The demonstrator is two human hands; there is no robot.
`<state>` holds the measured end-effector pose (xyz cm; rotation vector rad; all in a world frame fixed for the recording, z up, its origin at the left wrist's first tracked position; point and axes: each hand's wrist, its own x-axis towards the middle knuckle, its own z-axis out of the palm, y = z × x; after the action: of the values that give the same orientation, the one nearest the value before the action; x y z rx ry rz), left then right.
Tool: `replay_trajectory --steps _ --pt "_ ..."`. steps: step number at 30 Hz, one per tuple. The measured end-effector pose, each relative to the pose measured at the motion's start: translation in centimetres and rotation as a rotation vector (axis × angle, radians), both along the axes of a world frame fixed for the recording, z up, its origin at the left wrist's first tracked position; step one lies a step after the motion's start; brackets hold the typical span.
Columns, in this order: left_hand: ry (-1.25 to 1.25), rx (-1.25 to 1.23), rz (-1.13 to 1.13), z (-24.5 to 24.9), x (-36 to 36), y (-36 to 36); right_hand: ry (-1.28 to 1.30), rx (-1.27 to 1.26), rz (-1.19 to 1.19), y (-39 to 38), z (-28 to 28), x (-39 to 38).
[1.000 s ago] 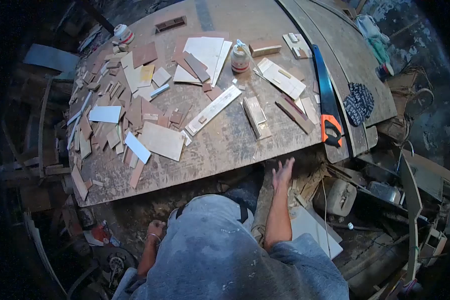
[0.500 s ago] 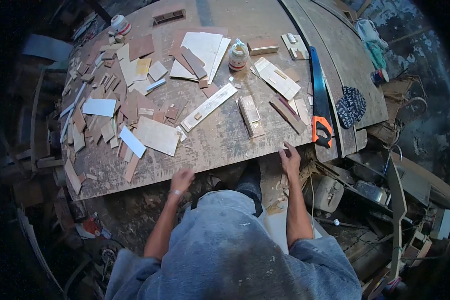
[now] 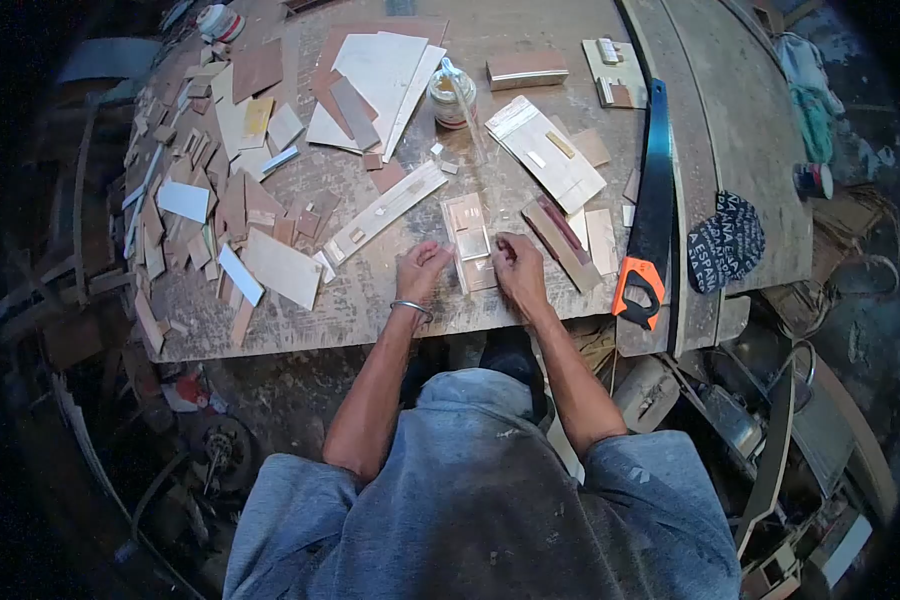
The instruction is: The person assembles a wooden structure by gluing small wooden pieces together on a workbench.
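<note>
A small wooden assembly lies near the front of the workbench, a narrow base with a raised, pale-edged frame on it. My left hand, with a metal bangle at the wrist, is closed at its left edge, the bent fingertips against it. On the opposite side my right hand is curled, thumb and fingers drawn together at the right edge. Just beyond stands an open glue jar with a stick in it. A long pale strip lies to the left, and a dark-topped wooden block to the right.
Many wood offcuts cover the left of the workbench. An orange-handled handsaw lies on the right, beside a patterned black cloth item. Another jar is at the back left. Scrap and containers crowd the floor.
Both hands have moved forward from the bench's front edge to the two sides of the small wooden assembly. The camera's view has shifted a little.
</note>
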<state>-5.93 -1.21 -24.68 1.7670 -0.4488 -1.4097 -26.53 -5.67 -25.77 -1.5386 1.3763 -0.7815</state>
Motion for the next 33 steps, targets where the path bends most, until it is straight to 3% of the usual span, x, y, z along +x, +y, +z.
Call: replay_trajectory --steps 5,11,20,33 --pt "0.016 0.036 0.051 -0.7 -0.5 -0.2 -0.082 0.148 0.022 -1.1 -0.6 0.7" --pt "0.124 0.058 0.045 -0.6 -0.6 -0.2 0.078 -0.085 0.277 -2.5 2.4 -0.1" --pt "0.199 0.097 0.018 0.5 -0.4 -1.4 0.411 -0.072 0.555 -4.6 3.2 0.6" --pt "0.141 0.064 -0.043 -1.5 0.0 -1.0 0.486 -0.108 0.594 -4.6 3.1 1.3"
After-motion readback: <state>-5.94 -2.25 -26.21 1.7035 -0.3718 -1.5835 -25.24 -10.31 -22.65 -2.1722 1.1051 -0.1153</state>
